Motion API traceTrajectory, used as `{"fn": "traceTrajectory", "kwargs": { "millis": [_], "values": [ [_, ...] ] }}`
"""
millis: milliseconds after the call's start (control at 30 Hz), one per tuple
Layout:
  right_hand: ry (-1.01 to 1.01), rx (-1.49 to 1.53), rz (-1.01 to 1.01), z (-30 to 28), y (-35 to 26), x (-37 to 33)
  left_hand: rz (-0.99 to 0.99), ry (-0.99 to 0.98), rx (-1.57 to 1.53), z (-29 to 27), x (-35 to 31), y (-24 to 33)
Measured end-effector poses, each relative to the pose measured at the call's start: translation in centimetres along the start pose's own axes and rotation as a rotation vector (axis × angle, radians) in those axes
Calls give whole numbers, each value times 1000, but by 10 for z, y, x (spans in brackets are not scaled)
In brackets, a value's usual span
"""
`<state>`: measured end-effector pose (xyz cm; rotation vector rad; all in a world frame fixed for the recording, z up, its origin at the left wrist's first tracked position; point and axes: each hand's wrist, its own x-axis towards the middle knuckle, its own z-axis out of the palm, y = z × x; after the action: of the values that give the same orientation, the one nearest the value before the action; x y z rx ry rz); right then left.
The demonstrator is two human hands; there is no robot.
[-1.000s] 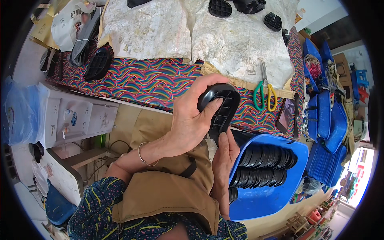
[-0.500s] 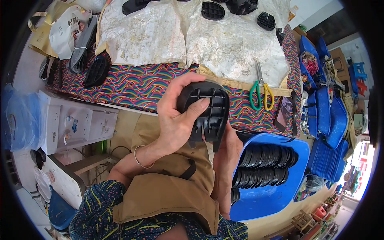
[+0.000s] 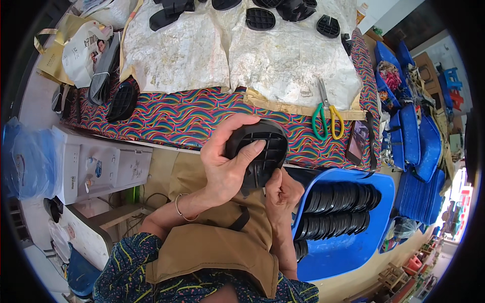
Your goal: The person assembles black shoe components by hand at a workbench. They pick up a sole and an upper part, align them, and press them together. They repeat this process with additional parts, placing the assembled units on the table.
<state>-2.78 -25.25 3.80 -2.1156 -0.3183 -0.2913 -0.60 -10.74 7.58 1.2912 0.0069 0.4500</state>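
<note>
A black shoe heel [image 3: 272, 150] with a ribbed, gridded hollow is held above my lap, its hollow side facing up toward me. My left hand [image 3: 222, 171] is closed around its left side, the thumb pressed on the ribs and the fingers over the far edge. At the heel's lower right edge my right hand [image 3: 285, 193] is closed in a pinch; the exact spot between its fingertips is hard to see. A brown apron [image 3: 212, 247] covers my lap below both hands.
A blue bin [image 3: 348, 257] at right contains rows of black curved pieces [image 3: 333, 224]. Scissors [image 3: 326, 121] with green and yellow handles and a phone [image 3: 356, 144] lie on the patterned tablecloth [image 3: 192, 113]. More gridded heels [image 3: 260, 18] rest on white sacking [image 3: 283, 55].
The heel has tipped and come slightly lower. My right hand has risen from beneath it to pinch its lower right edge. My left hand keeps its hold.
</note>
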Motion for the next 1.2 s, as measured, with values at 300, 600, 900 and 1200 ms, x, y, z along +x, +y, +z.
{"fn": "traceTrajectory", "kwargs": {
  "millis": [300,600,900,1200],
  "values": [
    [44,193,239,0,-11,-6,2,-98,54,-1,6,0],
    [62,470,289,-20,-19,26,-163,-234,7,6,16,2],
    [230,593,238,-18,-6,23,-503,-541,-525,-9,27,0],
    [401,538,203,-30,-21,29,-678,-260,-768,3,2,-26]
  ]
}}
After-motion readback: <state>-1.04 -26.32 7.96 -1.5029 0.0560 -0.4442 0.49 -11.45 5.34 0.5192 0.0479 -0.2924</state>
